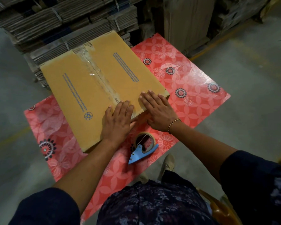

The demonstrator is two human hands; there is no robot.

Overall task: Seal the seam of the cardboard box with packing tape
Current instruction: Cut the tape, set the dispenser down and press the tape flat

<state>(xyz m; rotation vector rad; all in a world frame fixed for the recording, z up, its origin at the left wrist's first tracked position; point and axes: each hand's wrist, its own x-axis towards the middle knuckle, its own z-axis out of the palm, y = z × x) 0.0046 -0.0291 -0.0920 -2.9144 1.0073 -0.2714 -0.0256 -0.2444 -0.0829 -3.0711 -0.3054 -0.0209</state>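
Note:
A tan cardboard box (81,88) with blue print lies on a table covered by a red flowered cloth (185,75). Clear packing tape (96,73) runs along its middle seam from the far edge to the near edge. My left hand (118,120) lies flat on the near end of the taped seam, fingers together. Beside it, my right hand (156,111) presses flat on the box's near right corner, with a bracelet on the wrist. A tape roll in a blue dispenser (143,146) rests on the cloth just below my hands, held by neither.
Bundled stacks of flattened cardboard (55,26) stand behind the table, touching the box's far side. More cardboard sheets (188,21) lean at the back right. Grey concrete floor surrounds the table. My feet (169,163) and a chair edge (217,207) show near the bottom.

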